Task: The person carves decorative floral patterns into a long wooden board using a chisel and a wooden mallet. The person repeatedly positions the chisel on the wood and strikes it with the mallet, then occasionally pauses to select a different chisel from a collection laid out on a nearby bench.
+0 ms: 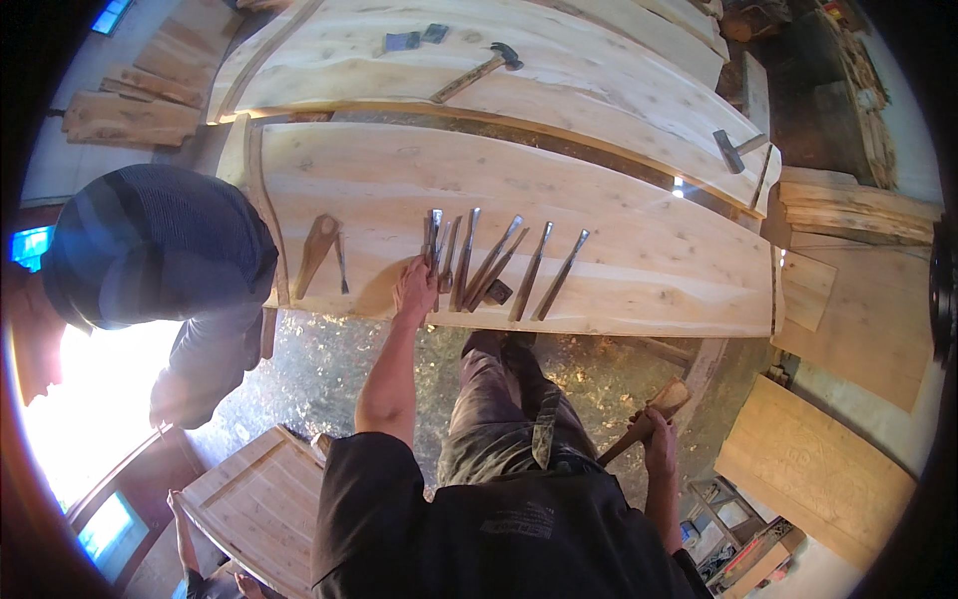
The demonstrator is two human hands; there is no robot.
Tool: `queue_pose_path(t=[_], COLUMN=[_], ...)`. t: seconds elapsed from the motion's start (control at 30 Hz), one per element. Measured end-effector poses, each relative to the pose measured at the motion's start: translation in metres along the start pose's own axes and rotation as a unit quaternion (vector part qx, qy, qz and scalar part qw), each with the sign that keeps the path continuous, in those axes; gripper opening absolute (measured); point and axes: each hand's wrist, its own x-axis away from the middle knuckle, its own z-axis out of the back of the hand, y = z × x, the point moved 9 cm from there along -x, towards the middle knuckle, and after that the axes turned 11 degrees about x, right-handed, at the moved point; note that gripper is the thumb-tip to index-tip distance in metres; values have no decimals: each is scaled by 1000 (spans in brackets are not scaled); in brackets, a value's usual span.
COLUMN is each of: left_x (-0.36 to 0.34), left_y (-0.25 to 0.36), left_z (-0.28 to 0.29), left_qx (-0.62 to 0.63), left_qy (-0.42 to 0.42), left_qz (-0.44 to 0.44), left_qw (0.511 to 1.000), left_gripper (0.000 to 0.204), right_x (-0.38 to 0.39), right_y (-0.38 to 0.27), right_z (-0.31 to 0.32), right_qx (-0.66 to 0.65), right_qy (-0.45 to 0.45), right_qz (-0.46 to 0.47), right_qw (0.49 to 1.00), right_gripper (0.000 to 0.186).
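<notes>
Grip of the right hand (659, 436) is wrapped around a wooden mallet (671, 398), lower right, while the left hand (415, 290) touches the left end of a row of chisels (491, 266); whether it has closed on one, I cannot tell. They lie mid-frame on the wooden table (679, 275); the step looks like picking or placing one, probably calling next for a careful pinch clear of its neighbours.

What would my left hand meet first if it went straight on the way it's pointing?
Your left hand would probably meet the chisels at the left end of the main row; it looks right beside them, though contact is hard to confirm.
</notes>
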Motion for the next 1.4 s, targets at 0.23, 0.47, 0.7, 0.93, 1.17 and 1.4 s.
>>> queue_pose_path(t=[0.23,0.47,0.7,0.93,1.17,1.4], left_x=[23,77,96,88,77,76], left_y=[47,121,136,163,192,209], left_z=[8,21,-8,-14,-25,16], left_qx=[-156,-165,-217,-238,-228,-221], left_qy=[-88,-86,-120,-106,-94,-66], left_qz=[69,-67,-73,-98,-86,-24], left_qw=[981,980,966,960,965,973], left_gripper=[24,21,24,11,12,16], right_x=[1,1,0,0,-11,-34], right_y=[3,13,13,9,0,-39], right_z=[4,7,4,-1,-6,-16], right_qx=[1,-36,-37,-34,-31,-59], right_qy=[17,9,20,27,2,-48], right_qz=[-9,-10,-29,-23,-2,41], right_qw=[1000,999,999,999,1000,996], right_gripper=[28,29,29,31,33,35])
